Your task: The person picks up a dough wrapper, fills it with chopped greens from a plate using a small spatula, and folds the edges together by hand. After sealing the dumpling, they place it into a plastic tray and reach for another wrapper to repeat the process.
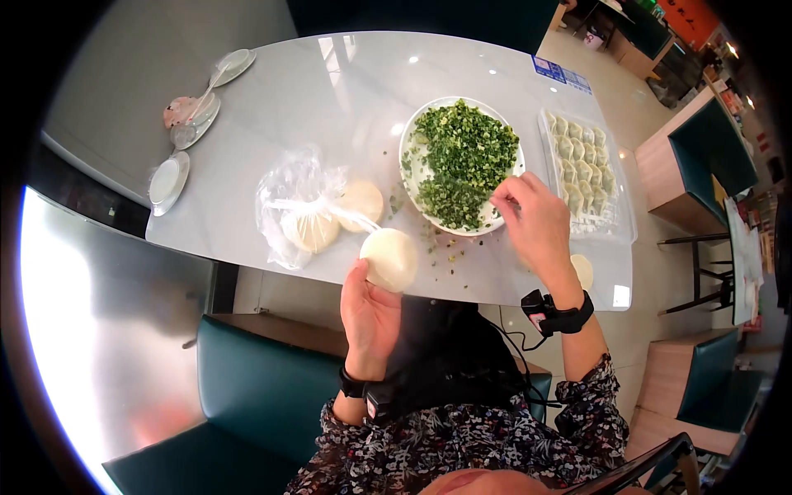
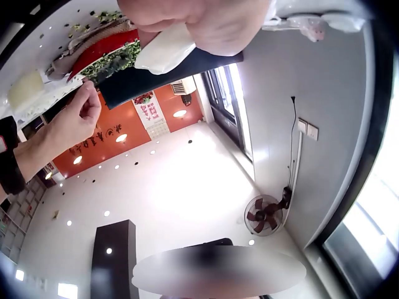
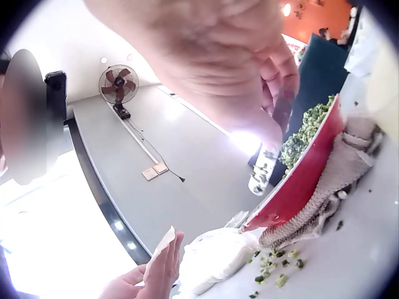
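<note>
A round pale dough wrapper (image 1: 390,260) is held by my left hand (image 1: 371,318) at the table's front edge, thumb at its rim and fingers beneath. The left wrist view shows the wrapper (image 2: 165,51) against the fingers. My right hand (image 1: 536,219) is over the right rim of a white plate (image 1: 407,175) heaped with chopped greens (image 1: 466,153). In the right wrist view its fingers pinch a narrow shiny utensil (image 3: 264,171) with dark bits on it, beside the greens (image 3: 305,140). The utensil's full shape is hidden.
Left of the plate, a clear plastic bag (image 1: 280,198) lies with stacked round wrappers (image 1: 360,205). A tray of folded dumplings (image 1: 584,169) stands at the right, with another wrapper (image 1: 582,271) near the front edge. Green bits (image 1: 450,257) are scattered before the plate; wrapped dishes (image 1: 169,183) line the left edge.
</note>
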`<act>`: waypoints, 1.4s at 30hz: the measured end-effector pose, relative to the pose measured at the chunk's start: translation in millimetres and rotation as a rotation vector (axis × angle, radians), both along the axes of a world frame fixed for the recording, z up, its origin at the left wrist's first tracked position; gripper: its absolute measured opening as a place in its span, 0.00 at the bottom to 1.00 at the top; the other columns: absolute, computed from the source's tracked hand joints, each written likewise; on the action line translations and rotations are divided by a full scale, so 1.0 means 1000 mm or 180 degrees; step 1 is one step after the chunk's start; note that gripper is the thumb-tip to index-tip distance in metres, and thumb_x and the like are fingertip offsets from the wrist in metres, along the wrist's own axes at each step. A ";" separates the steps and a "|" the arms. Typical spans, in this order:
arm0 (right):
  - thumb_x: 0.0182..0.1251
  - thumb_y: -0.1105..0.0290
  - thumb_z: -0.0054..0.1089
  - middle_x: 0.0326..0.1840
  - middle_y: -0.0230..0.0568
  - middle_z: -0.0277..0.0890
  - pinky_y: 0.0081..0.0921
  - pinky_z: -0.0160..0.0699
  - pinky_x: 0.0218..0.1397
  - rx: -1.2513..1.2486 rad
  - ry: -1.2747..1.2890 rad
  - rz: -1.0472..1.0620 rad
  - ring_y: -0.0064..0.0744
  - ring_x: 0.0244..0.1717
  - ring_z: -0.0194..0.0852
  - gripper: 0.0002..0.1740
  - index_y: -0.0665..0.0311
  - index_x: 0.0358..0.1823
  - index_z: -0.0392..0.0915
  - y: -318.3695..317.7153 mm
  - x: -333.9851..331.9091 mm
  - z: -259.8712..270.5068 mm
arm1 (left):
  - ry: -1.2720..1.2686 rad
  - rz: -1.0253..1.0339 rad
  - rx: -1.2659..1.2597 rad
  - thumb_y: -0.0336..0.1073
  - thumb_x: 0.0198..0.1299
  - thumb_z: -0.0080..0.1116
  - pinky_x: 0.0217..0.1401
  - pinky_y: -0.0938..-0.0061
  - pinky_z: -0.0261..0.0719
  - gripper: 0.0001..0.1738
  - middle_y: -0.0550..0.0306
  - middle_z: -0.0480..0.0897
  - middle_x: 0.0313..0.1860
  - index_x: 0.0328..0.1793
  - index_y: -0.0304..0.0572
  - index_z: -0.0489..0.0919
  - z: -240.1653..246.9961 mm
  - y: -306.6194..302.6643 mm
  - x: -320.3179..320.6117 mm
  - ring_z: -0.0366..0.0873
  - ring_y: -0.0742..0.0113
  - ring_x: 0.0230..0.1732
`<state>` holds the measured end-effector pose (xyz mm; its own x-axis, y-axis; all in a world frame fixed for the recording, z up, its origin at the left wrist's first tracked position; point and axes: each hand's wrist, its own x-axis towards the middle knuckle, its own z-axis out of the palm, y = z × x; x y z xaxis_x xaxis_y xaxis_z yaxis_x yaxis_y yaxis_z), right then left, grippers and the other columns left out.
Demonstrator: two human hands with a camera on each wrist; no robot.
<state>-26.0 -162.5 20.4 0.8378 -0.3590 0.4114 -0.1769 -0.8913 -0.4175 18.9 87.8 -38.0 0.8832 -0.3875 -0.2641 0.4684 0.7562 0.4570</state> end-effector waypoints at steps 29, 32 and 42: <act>0.59 0.81 0.58 0.38 0.39 0.73 0.38 0.82 0.43 -0.0896 0.0104 0.0695 0.43 0.44 0.78 0.09 0.62 0.41 0.80 0.011 0.012 0.000 | -0.0112 -0.0242 0.0049 0.41 0.82 0.44 0.80 0.56 0.74 0.29 0.38 0.73 0.77 0.78 0.24 0.65 -0.005 -0.007 0.013 0.73 0.48 0.77; 0.58 0.81 0.60 0.38 0.39 0.72 0.37 0.83 0.42 -0.0862 0.0067 0.0790 0.41 0.44 0.78 0.09 0.62 0.40 0.79 0.015 0.002 -0.005 | 0.0044 -0.0163 -0.0039 0.40 0.81 0.44 0.81 0.55 0.73 0.29 0.38 0.72 0.78 0.78 0.24 0.64 -0.004 -0.014 0.012 0.71 0.48 0.78; 0.66 0.80 0.64 0.33 0.42 0.70 0.41 0.78 0.38 -0.0487 -0.0303 0.0474 0.47 0.38 0.76 0.05 0.63 0.37 0.76 0.026 0.006 0.002 | 0.0052 -0.0046 -0.0195 0.38 0.79 0.45 0.84 0.56 0.66 0.29 0.40 0.73 0.77 0.78 0.24 0.64 -0.004 -0.037 0.016 0.70 0.50 0.78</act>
